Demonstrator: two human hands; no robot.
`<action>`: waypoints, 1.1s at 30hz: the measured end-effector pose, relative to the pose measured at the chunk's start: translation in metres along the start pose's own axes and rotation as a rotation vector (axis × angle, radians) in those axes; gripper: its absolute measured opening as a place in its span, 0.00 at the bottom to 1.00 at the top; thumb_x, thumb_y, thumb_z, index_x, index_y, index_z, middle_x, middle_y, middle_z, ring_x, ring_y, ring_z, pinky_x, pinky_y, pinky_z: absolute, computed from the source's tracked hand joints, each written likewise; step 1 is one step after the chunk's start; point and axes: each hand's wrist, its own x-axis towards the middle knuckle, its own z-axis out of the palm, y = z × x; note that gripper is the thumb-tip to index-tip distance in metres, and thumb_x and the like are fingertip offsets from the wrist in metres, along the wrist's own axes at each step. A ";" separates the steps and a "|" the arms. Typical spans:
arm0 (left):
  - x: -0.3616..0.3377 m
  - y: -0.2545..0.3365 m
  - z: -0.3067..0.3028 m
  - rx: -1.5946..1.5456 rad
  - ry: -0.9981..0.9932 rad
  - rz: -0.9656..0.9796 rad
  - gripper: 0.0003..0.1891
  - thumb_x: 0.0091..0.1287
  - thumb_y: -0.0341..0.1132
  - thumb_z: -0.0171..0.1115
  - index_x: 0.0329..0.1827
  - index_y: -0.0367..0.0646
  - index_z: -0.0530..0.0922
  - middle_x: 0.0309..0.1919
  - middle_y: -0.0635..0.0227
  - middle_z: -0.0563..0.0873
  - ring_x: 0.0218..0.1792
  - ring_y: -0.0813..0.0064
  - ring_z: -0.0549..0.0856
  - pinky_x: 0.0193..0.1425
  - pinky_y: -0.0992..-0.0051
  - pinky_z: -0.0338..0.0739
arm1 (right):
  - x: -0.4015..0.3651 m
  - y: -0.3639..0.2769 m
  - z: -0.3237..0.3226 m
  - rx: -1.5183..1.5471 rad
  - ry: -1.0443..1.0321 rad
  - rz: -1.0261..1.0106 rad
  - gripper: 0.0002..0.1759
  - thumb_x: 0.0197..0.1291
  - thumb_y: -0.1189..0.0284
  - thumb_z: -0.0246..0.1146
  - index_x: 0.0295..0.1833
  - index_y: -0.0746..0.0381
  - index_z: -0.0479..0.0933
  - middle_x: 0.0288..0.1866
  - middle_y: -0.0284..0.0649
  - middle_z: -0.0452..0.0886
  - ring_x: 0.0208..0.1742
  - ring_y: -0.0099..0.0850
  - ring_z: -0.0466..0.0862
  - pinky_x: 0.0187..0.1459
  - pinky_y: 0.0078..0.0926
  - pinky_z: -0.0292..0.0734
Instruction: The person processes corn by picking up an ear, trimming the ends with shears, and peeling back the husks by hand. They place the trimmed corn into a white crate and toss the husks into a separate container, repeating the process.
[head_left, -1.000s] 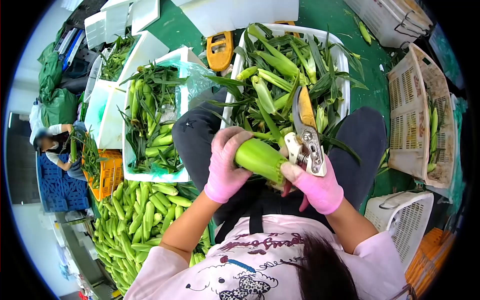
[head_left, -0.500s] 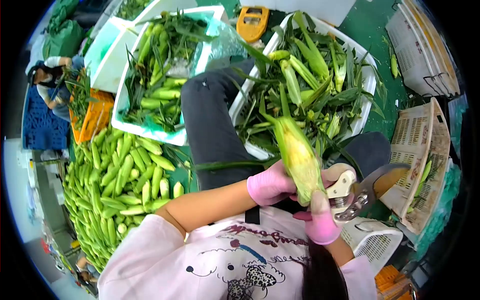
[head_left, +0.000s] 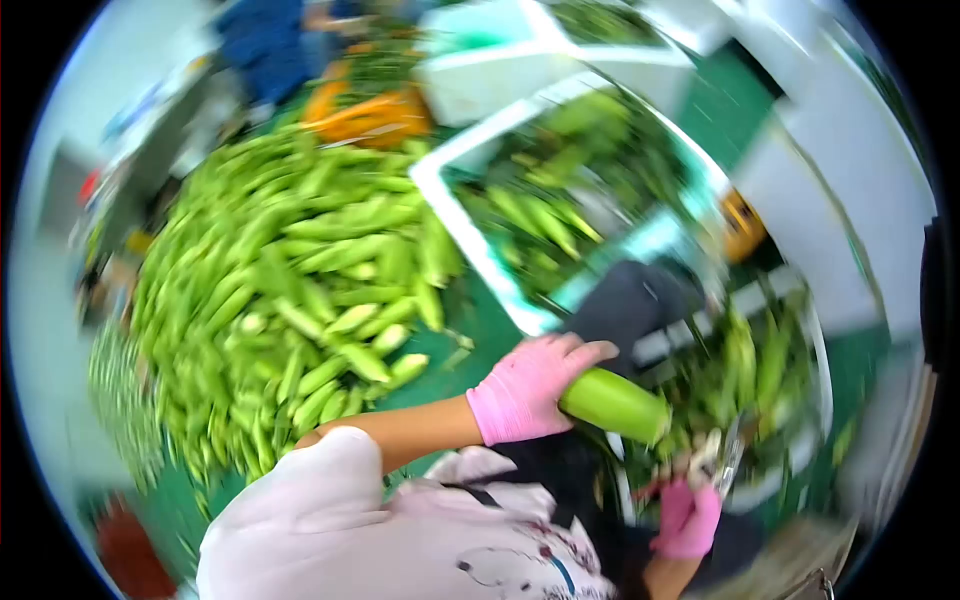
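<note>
Grasping a short, smooth green ear of corn (head_left: 615, 405) by one end in the pink-gloved left hand (head_left: 525, 392), fingers wrapped over the top. Lying nearly level just above the dark-trousered lap (head_left: 625, 300), free end pointing right.

Lower right: seemingly clenched on grey metal pruning shears (head_left: 722, 452) in the pink-gloved right hand (head_left: 690, 518). Too blurred to be sure. Well apart from the ear.

Judged best for this step:
- Keep the wrap firm but short of bruising the husk.
- Carry the ear low and level.
- If bound for the heaped pile (head_left: 290, 280) of green trimmed ears at left, lay it on the near slope rather than the crest, to avoid a roll.
- Keep the shears closed, tips away from the left forearm.

Beyond: white foam box (head_left: 460, 235) of leafy cuttings ahead, white plastic basket (head_left: 760, 298) of husks and leaves at right. Heavy motion blur throughout.
</note>
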 end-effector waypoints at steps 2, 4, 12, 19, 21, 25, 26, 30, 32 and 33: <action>-0.033 -0.054 -0.035 -0.112 0.008 -0.456 0.40 0.52 0.37 0.73 0.70 0.47 0.68 0.49 0.50 0.85 0.50 0.47 0.85 0.56 0.57 0.80 | 0.023 0.024 -0.032 -0.018 -0.112 0.229 0.30 0.67 0.61 0.59 0.73 0.58 0.67 0.54 0.38 0.79 0.53 0.34 0.80 0.42 0.47 0.86; -0.084 -0.122 -0.054 0.004 0.134 -0.835 0.37 0.57 0.42 0.71 0.70 0.41 0.67 0.46 0.47 0.86 0.46 0.50 0.87 0.51 0.57 0.83 | 0.019 0.023 -0.020 -0.176 0.167 0.546 0.16 0.68 0.61 0.61 0.49 0.63 0.79 0.45 0.40 0.84 0.48 0.37 0.82 0.52 0.37 0.78; -0.231 -0.423 -0.275 -1.369 1.722 -0.800 0.30 0.77 0.54 0.48 0.76 0.49 0.70 0.70 0.65 0.79 0.67 0.63 0.79 0.75 0.59 0.70 | -0.014 0.079 -0.049 0.174 0.170 0.475 0.29 0.69 0.59 0.59 0.71 0.59 0.67 0.64 0.43 0.78 0.65 0.40 0.76 0.60 0.52 0.78; 0.058 -0.368 -0.179 -0.434 0.700 -0.491 0.14 0.65 0.26 0.52 0.52 0.41 0.80 0.45 0.66 0.83 0.48 0.71 0.82 0.54 0.69 0.77 | -0.039 0.082 -0.033 0.244 0.030 0.276 0.35 0.66 0.58 0.61 0.75 0.61 0.64 0.73 0.47 0.72 0.73 0.43 0.70 0.73 0.52 0.64; 0.151 -0.305 -0.087 -0.367 0.339 -0.303 0.18 0.62 0.20 0.52 0.51 0.42 0.84 0.43 0.62 0.88 0.47 0.68 0.86 0.54 0.67 0.81 | -0.052 0.092 -0.046 0.251 0.080 0.278 0.37 0.67 0.53 0.61 0.74 0.63 0.64 0.74 0.47 0.70 0.74 0.42 0.68 0.75 0.50 0.62; 0.229 -0.309 0.062 0.910 -0.537 0.079 0.14 0.64 0.36 0.61 0.51 0.50 0.86 0.48 0.58 0.87 0.55 0.57 0.84 0.60 0.59 0.79 | -0.049 0.094 -0.064 0.263 0.153 0.254 0.39 0.67 0.48 0.62 0.73 0.64 0.65 0.75 0.49 0.68 0.76 0.41 0.66 0.77 0.47 0.58; 0.229 -0.313 0.084 1.025 -0.502 0.118 0.13 0.65 0.36 0.61 0.50 0.50 0.86 0.50 0.62 0.86 0.60 0.58 0.81 0.63 0.56 0.76 | -0.046 0.097 -0.066 0.282 0.158 0.251 0.39 0.67 0.49 0.63 0.72 0.64 0.66 0.75 0.49 0.68 0.76 0.41 0.66 0.78 0.47 0.57; 0.231 -0.323 0.071 0.900 -0.484 0.286 0.08 0.65 0.36 0.62 0.43 0.50 0.86 0.46 0.62 0.86 0.57 0.59 0.82 0.63 0.57 0.75 | -0.052 0.102 -0.075 0.339 0.180 0.254 0.38 0.65 0.50 0.66 0.71 0.64 0.68 0.75 0.51 0.69 0.77 0.43 0.66 0.80 0.46 0.53; 0.235 -0.322 0.036 0.841 -0.372 0.349 0.07 0.65 0.34 0.62 0.43 0.47 0.85 0.42 0.60 0.86 0.51 0.58 0.84 0.58 0.61 0.79 | -0.054 0.104 -0.084 0.367 0.173 0.251 0.38 0.64 0.51 0.67 0.70 0.64 0.69 0.74 0.52 0.69 0.77 0.43 0.65 0.82 0.45 0.50; 0.244 -0.323 0.018 0.816 -0.328 0.337 0.07 0.64 0.34 0.62 0.43 0.46 0.83 0.41 0.58 0.85 0.48 0.57 0.86 0.55 0.62 0.80 | -0.058 0.106 -0.089 0.379 0.173 0.251 0.37 0.64 0.51 0.68 0.69 0.64 0.69 0.74 0.52 0.69 0.77 0.44 0.65 0.82 0.45 0.49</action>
